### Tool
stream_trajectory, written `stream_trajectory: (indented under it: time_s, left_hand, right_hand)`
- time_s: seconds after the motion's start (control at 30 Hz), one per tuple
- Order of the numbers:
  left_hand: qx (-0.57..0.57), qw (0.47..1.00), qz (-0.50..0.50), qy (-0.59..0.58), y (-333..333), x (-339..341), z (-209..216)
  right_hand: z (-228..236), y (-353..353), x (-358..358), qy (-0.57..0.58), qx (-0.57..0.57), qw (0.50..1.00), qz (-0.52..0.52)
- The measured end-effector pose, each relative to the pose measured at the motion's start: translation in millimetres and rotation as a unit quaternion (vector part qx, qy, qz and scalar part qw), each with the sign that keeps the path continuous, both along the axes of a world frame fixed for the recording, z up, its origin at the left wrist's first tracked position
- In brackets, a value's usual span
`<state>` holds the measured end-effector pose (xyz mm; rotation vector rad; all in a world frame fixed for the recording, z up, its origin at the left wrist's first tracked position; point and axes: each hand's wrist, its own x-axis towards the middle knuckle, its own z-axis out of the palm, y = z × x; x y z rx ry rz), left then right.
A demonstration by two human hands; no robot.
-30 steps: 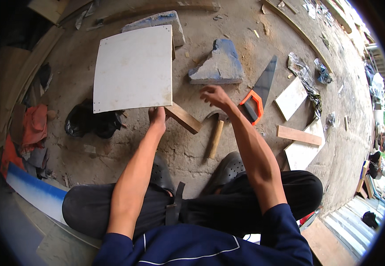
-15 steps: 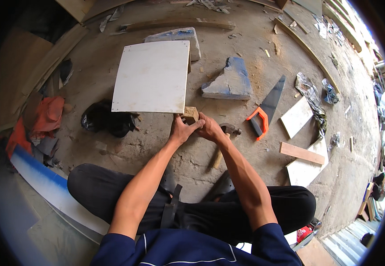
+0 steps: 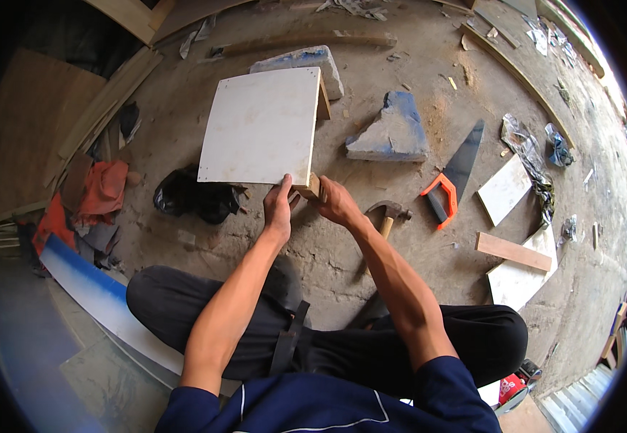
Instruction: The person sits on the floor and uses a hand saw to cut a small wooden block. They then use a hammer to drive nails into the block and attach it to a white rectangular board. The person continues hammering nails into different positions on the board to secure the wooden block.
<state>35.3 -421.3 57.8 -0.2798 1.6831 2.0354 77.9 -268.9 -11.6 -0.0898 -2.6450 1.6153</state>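
Observation:
A square white board (image 3: 259,130) lies raised off the floor, with small dark spots at several of its corners and a wooden piece (image 3: 323,101) under its right edge. My left hand (image 3: 278,212) is closed on its near edge close to the right corner, thumb on top and fingers partly hidden beneath. At that corner a short wooden block (image 3: 311,189) sits against the board's underside. My right hand (image 3: 338,205) grips the block's right side, its fingertips partly hidden. Right of that hand a claw hammer (image 3: 387,222) rests on the floor, its handle partly behind my right forearm.
Farther right lie a handsaw (image 3: 449,189) with an orange and black handle, white board offcuts (image 3: 504,189) and a wooden strip (image 3: 513,251). Beyond the board are concrete chunks (image 3: 389,137) and a long timber (image 3: 313,43). A black plastic bag (image 3: 196,198) lies left.
My left hand has shifted from the wooden block to the board's edge, its thumb now on top. The block has moved closer under the corner. The whole view has shifted slightly.

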Motion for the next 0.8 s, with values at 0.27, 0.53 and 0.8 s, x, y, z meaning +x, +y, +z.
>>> stream_trajectory:
  time_s: [0.27, 0.53, 0.8]
  left_hand:
    - [0.015, 1.0, 0.021, -0.01, 5, 5, -5]
    - [0.023, 0.999, 0.034, 0.005, 7, 5, -7]
    - [0.027, 0.999, 0.027, 0.003, 5, 3, -14]
  right_hand:
    - [-16, -3, -9, 0.052, -0.032, 0.998, -0.007]
    - [-14, -3, -17, 0.051, -0.049, 0.997, -0.011]
    - [-16, -5, -18, 0.061, -0.068, 0.996, -0.009]
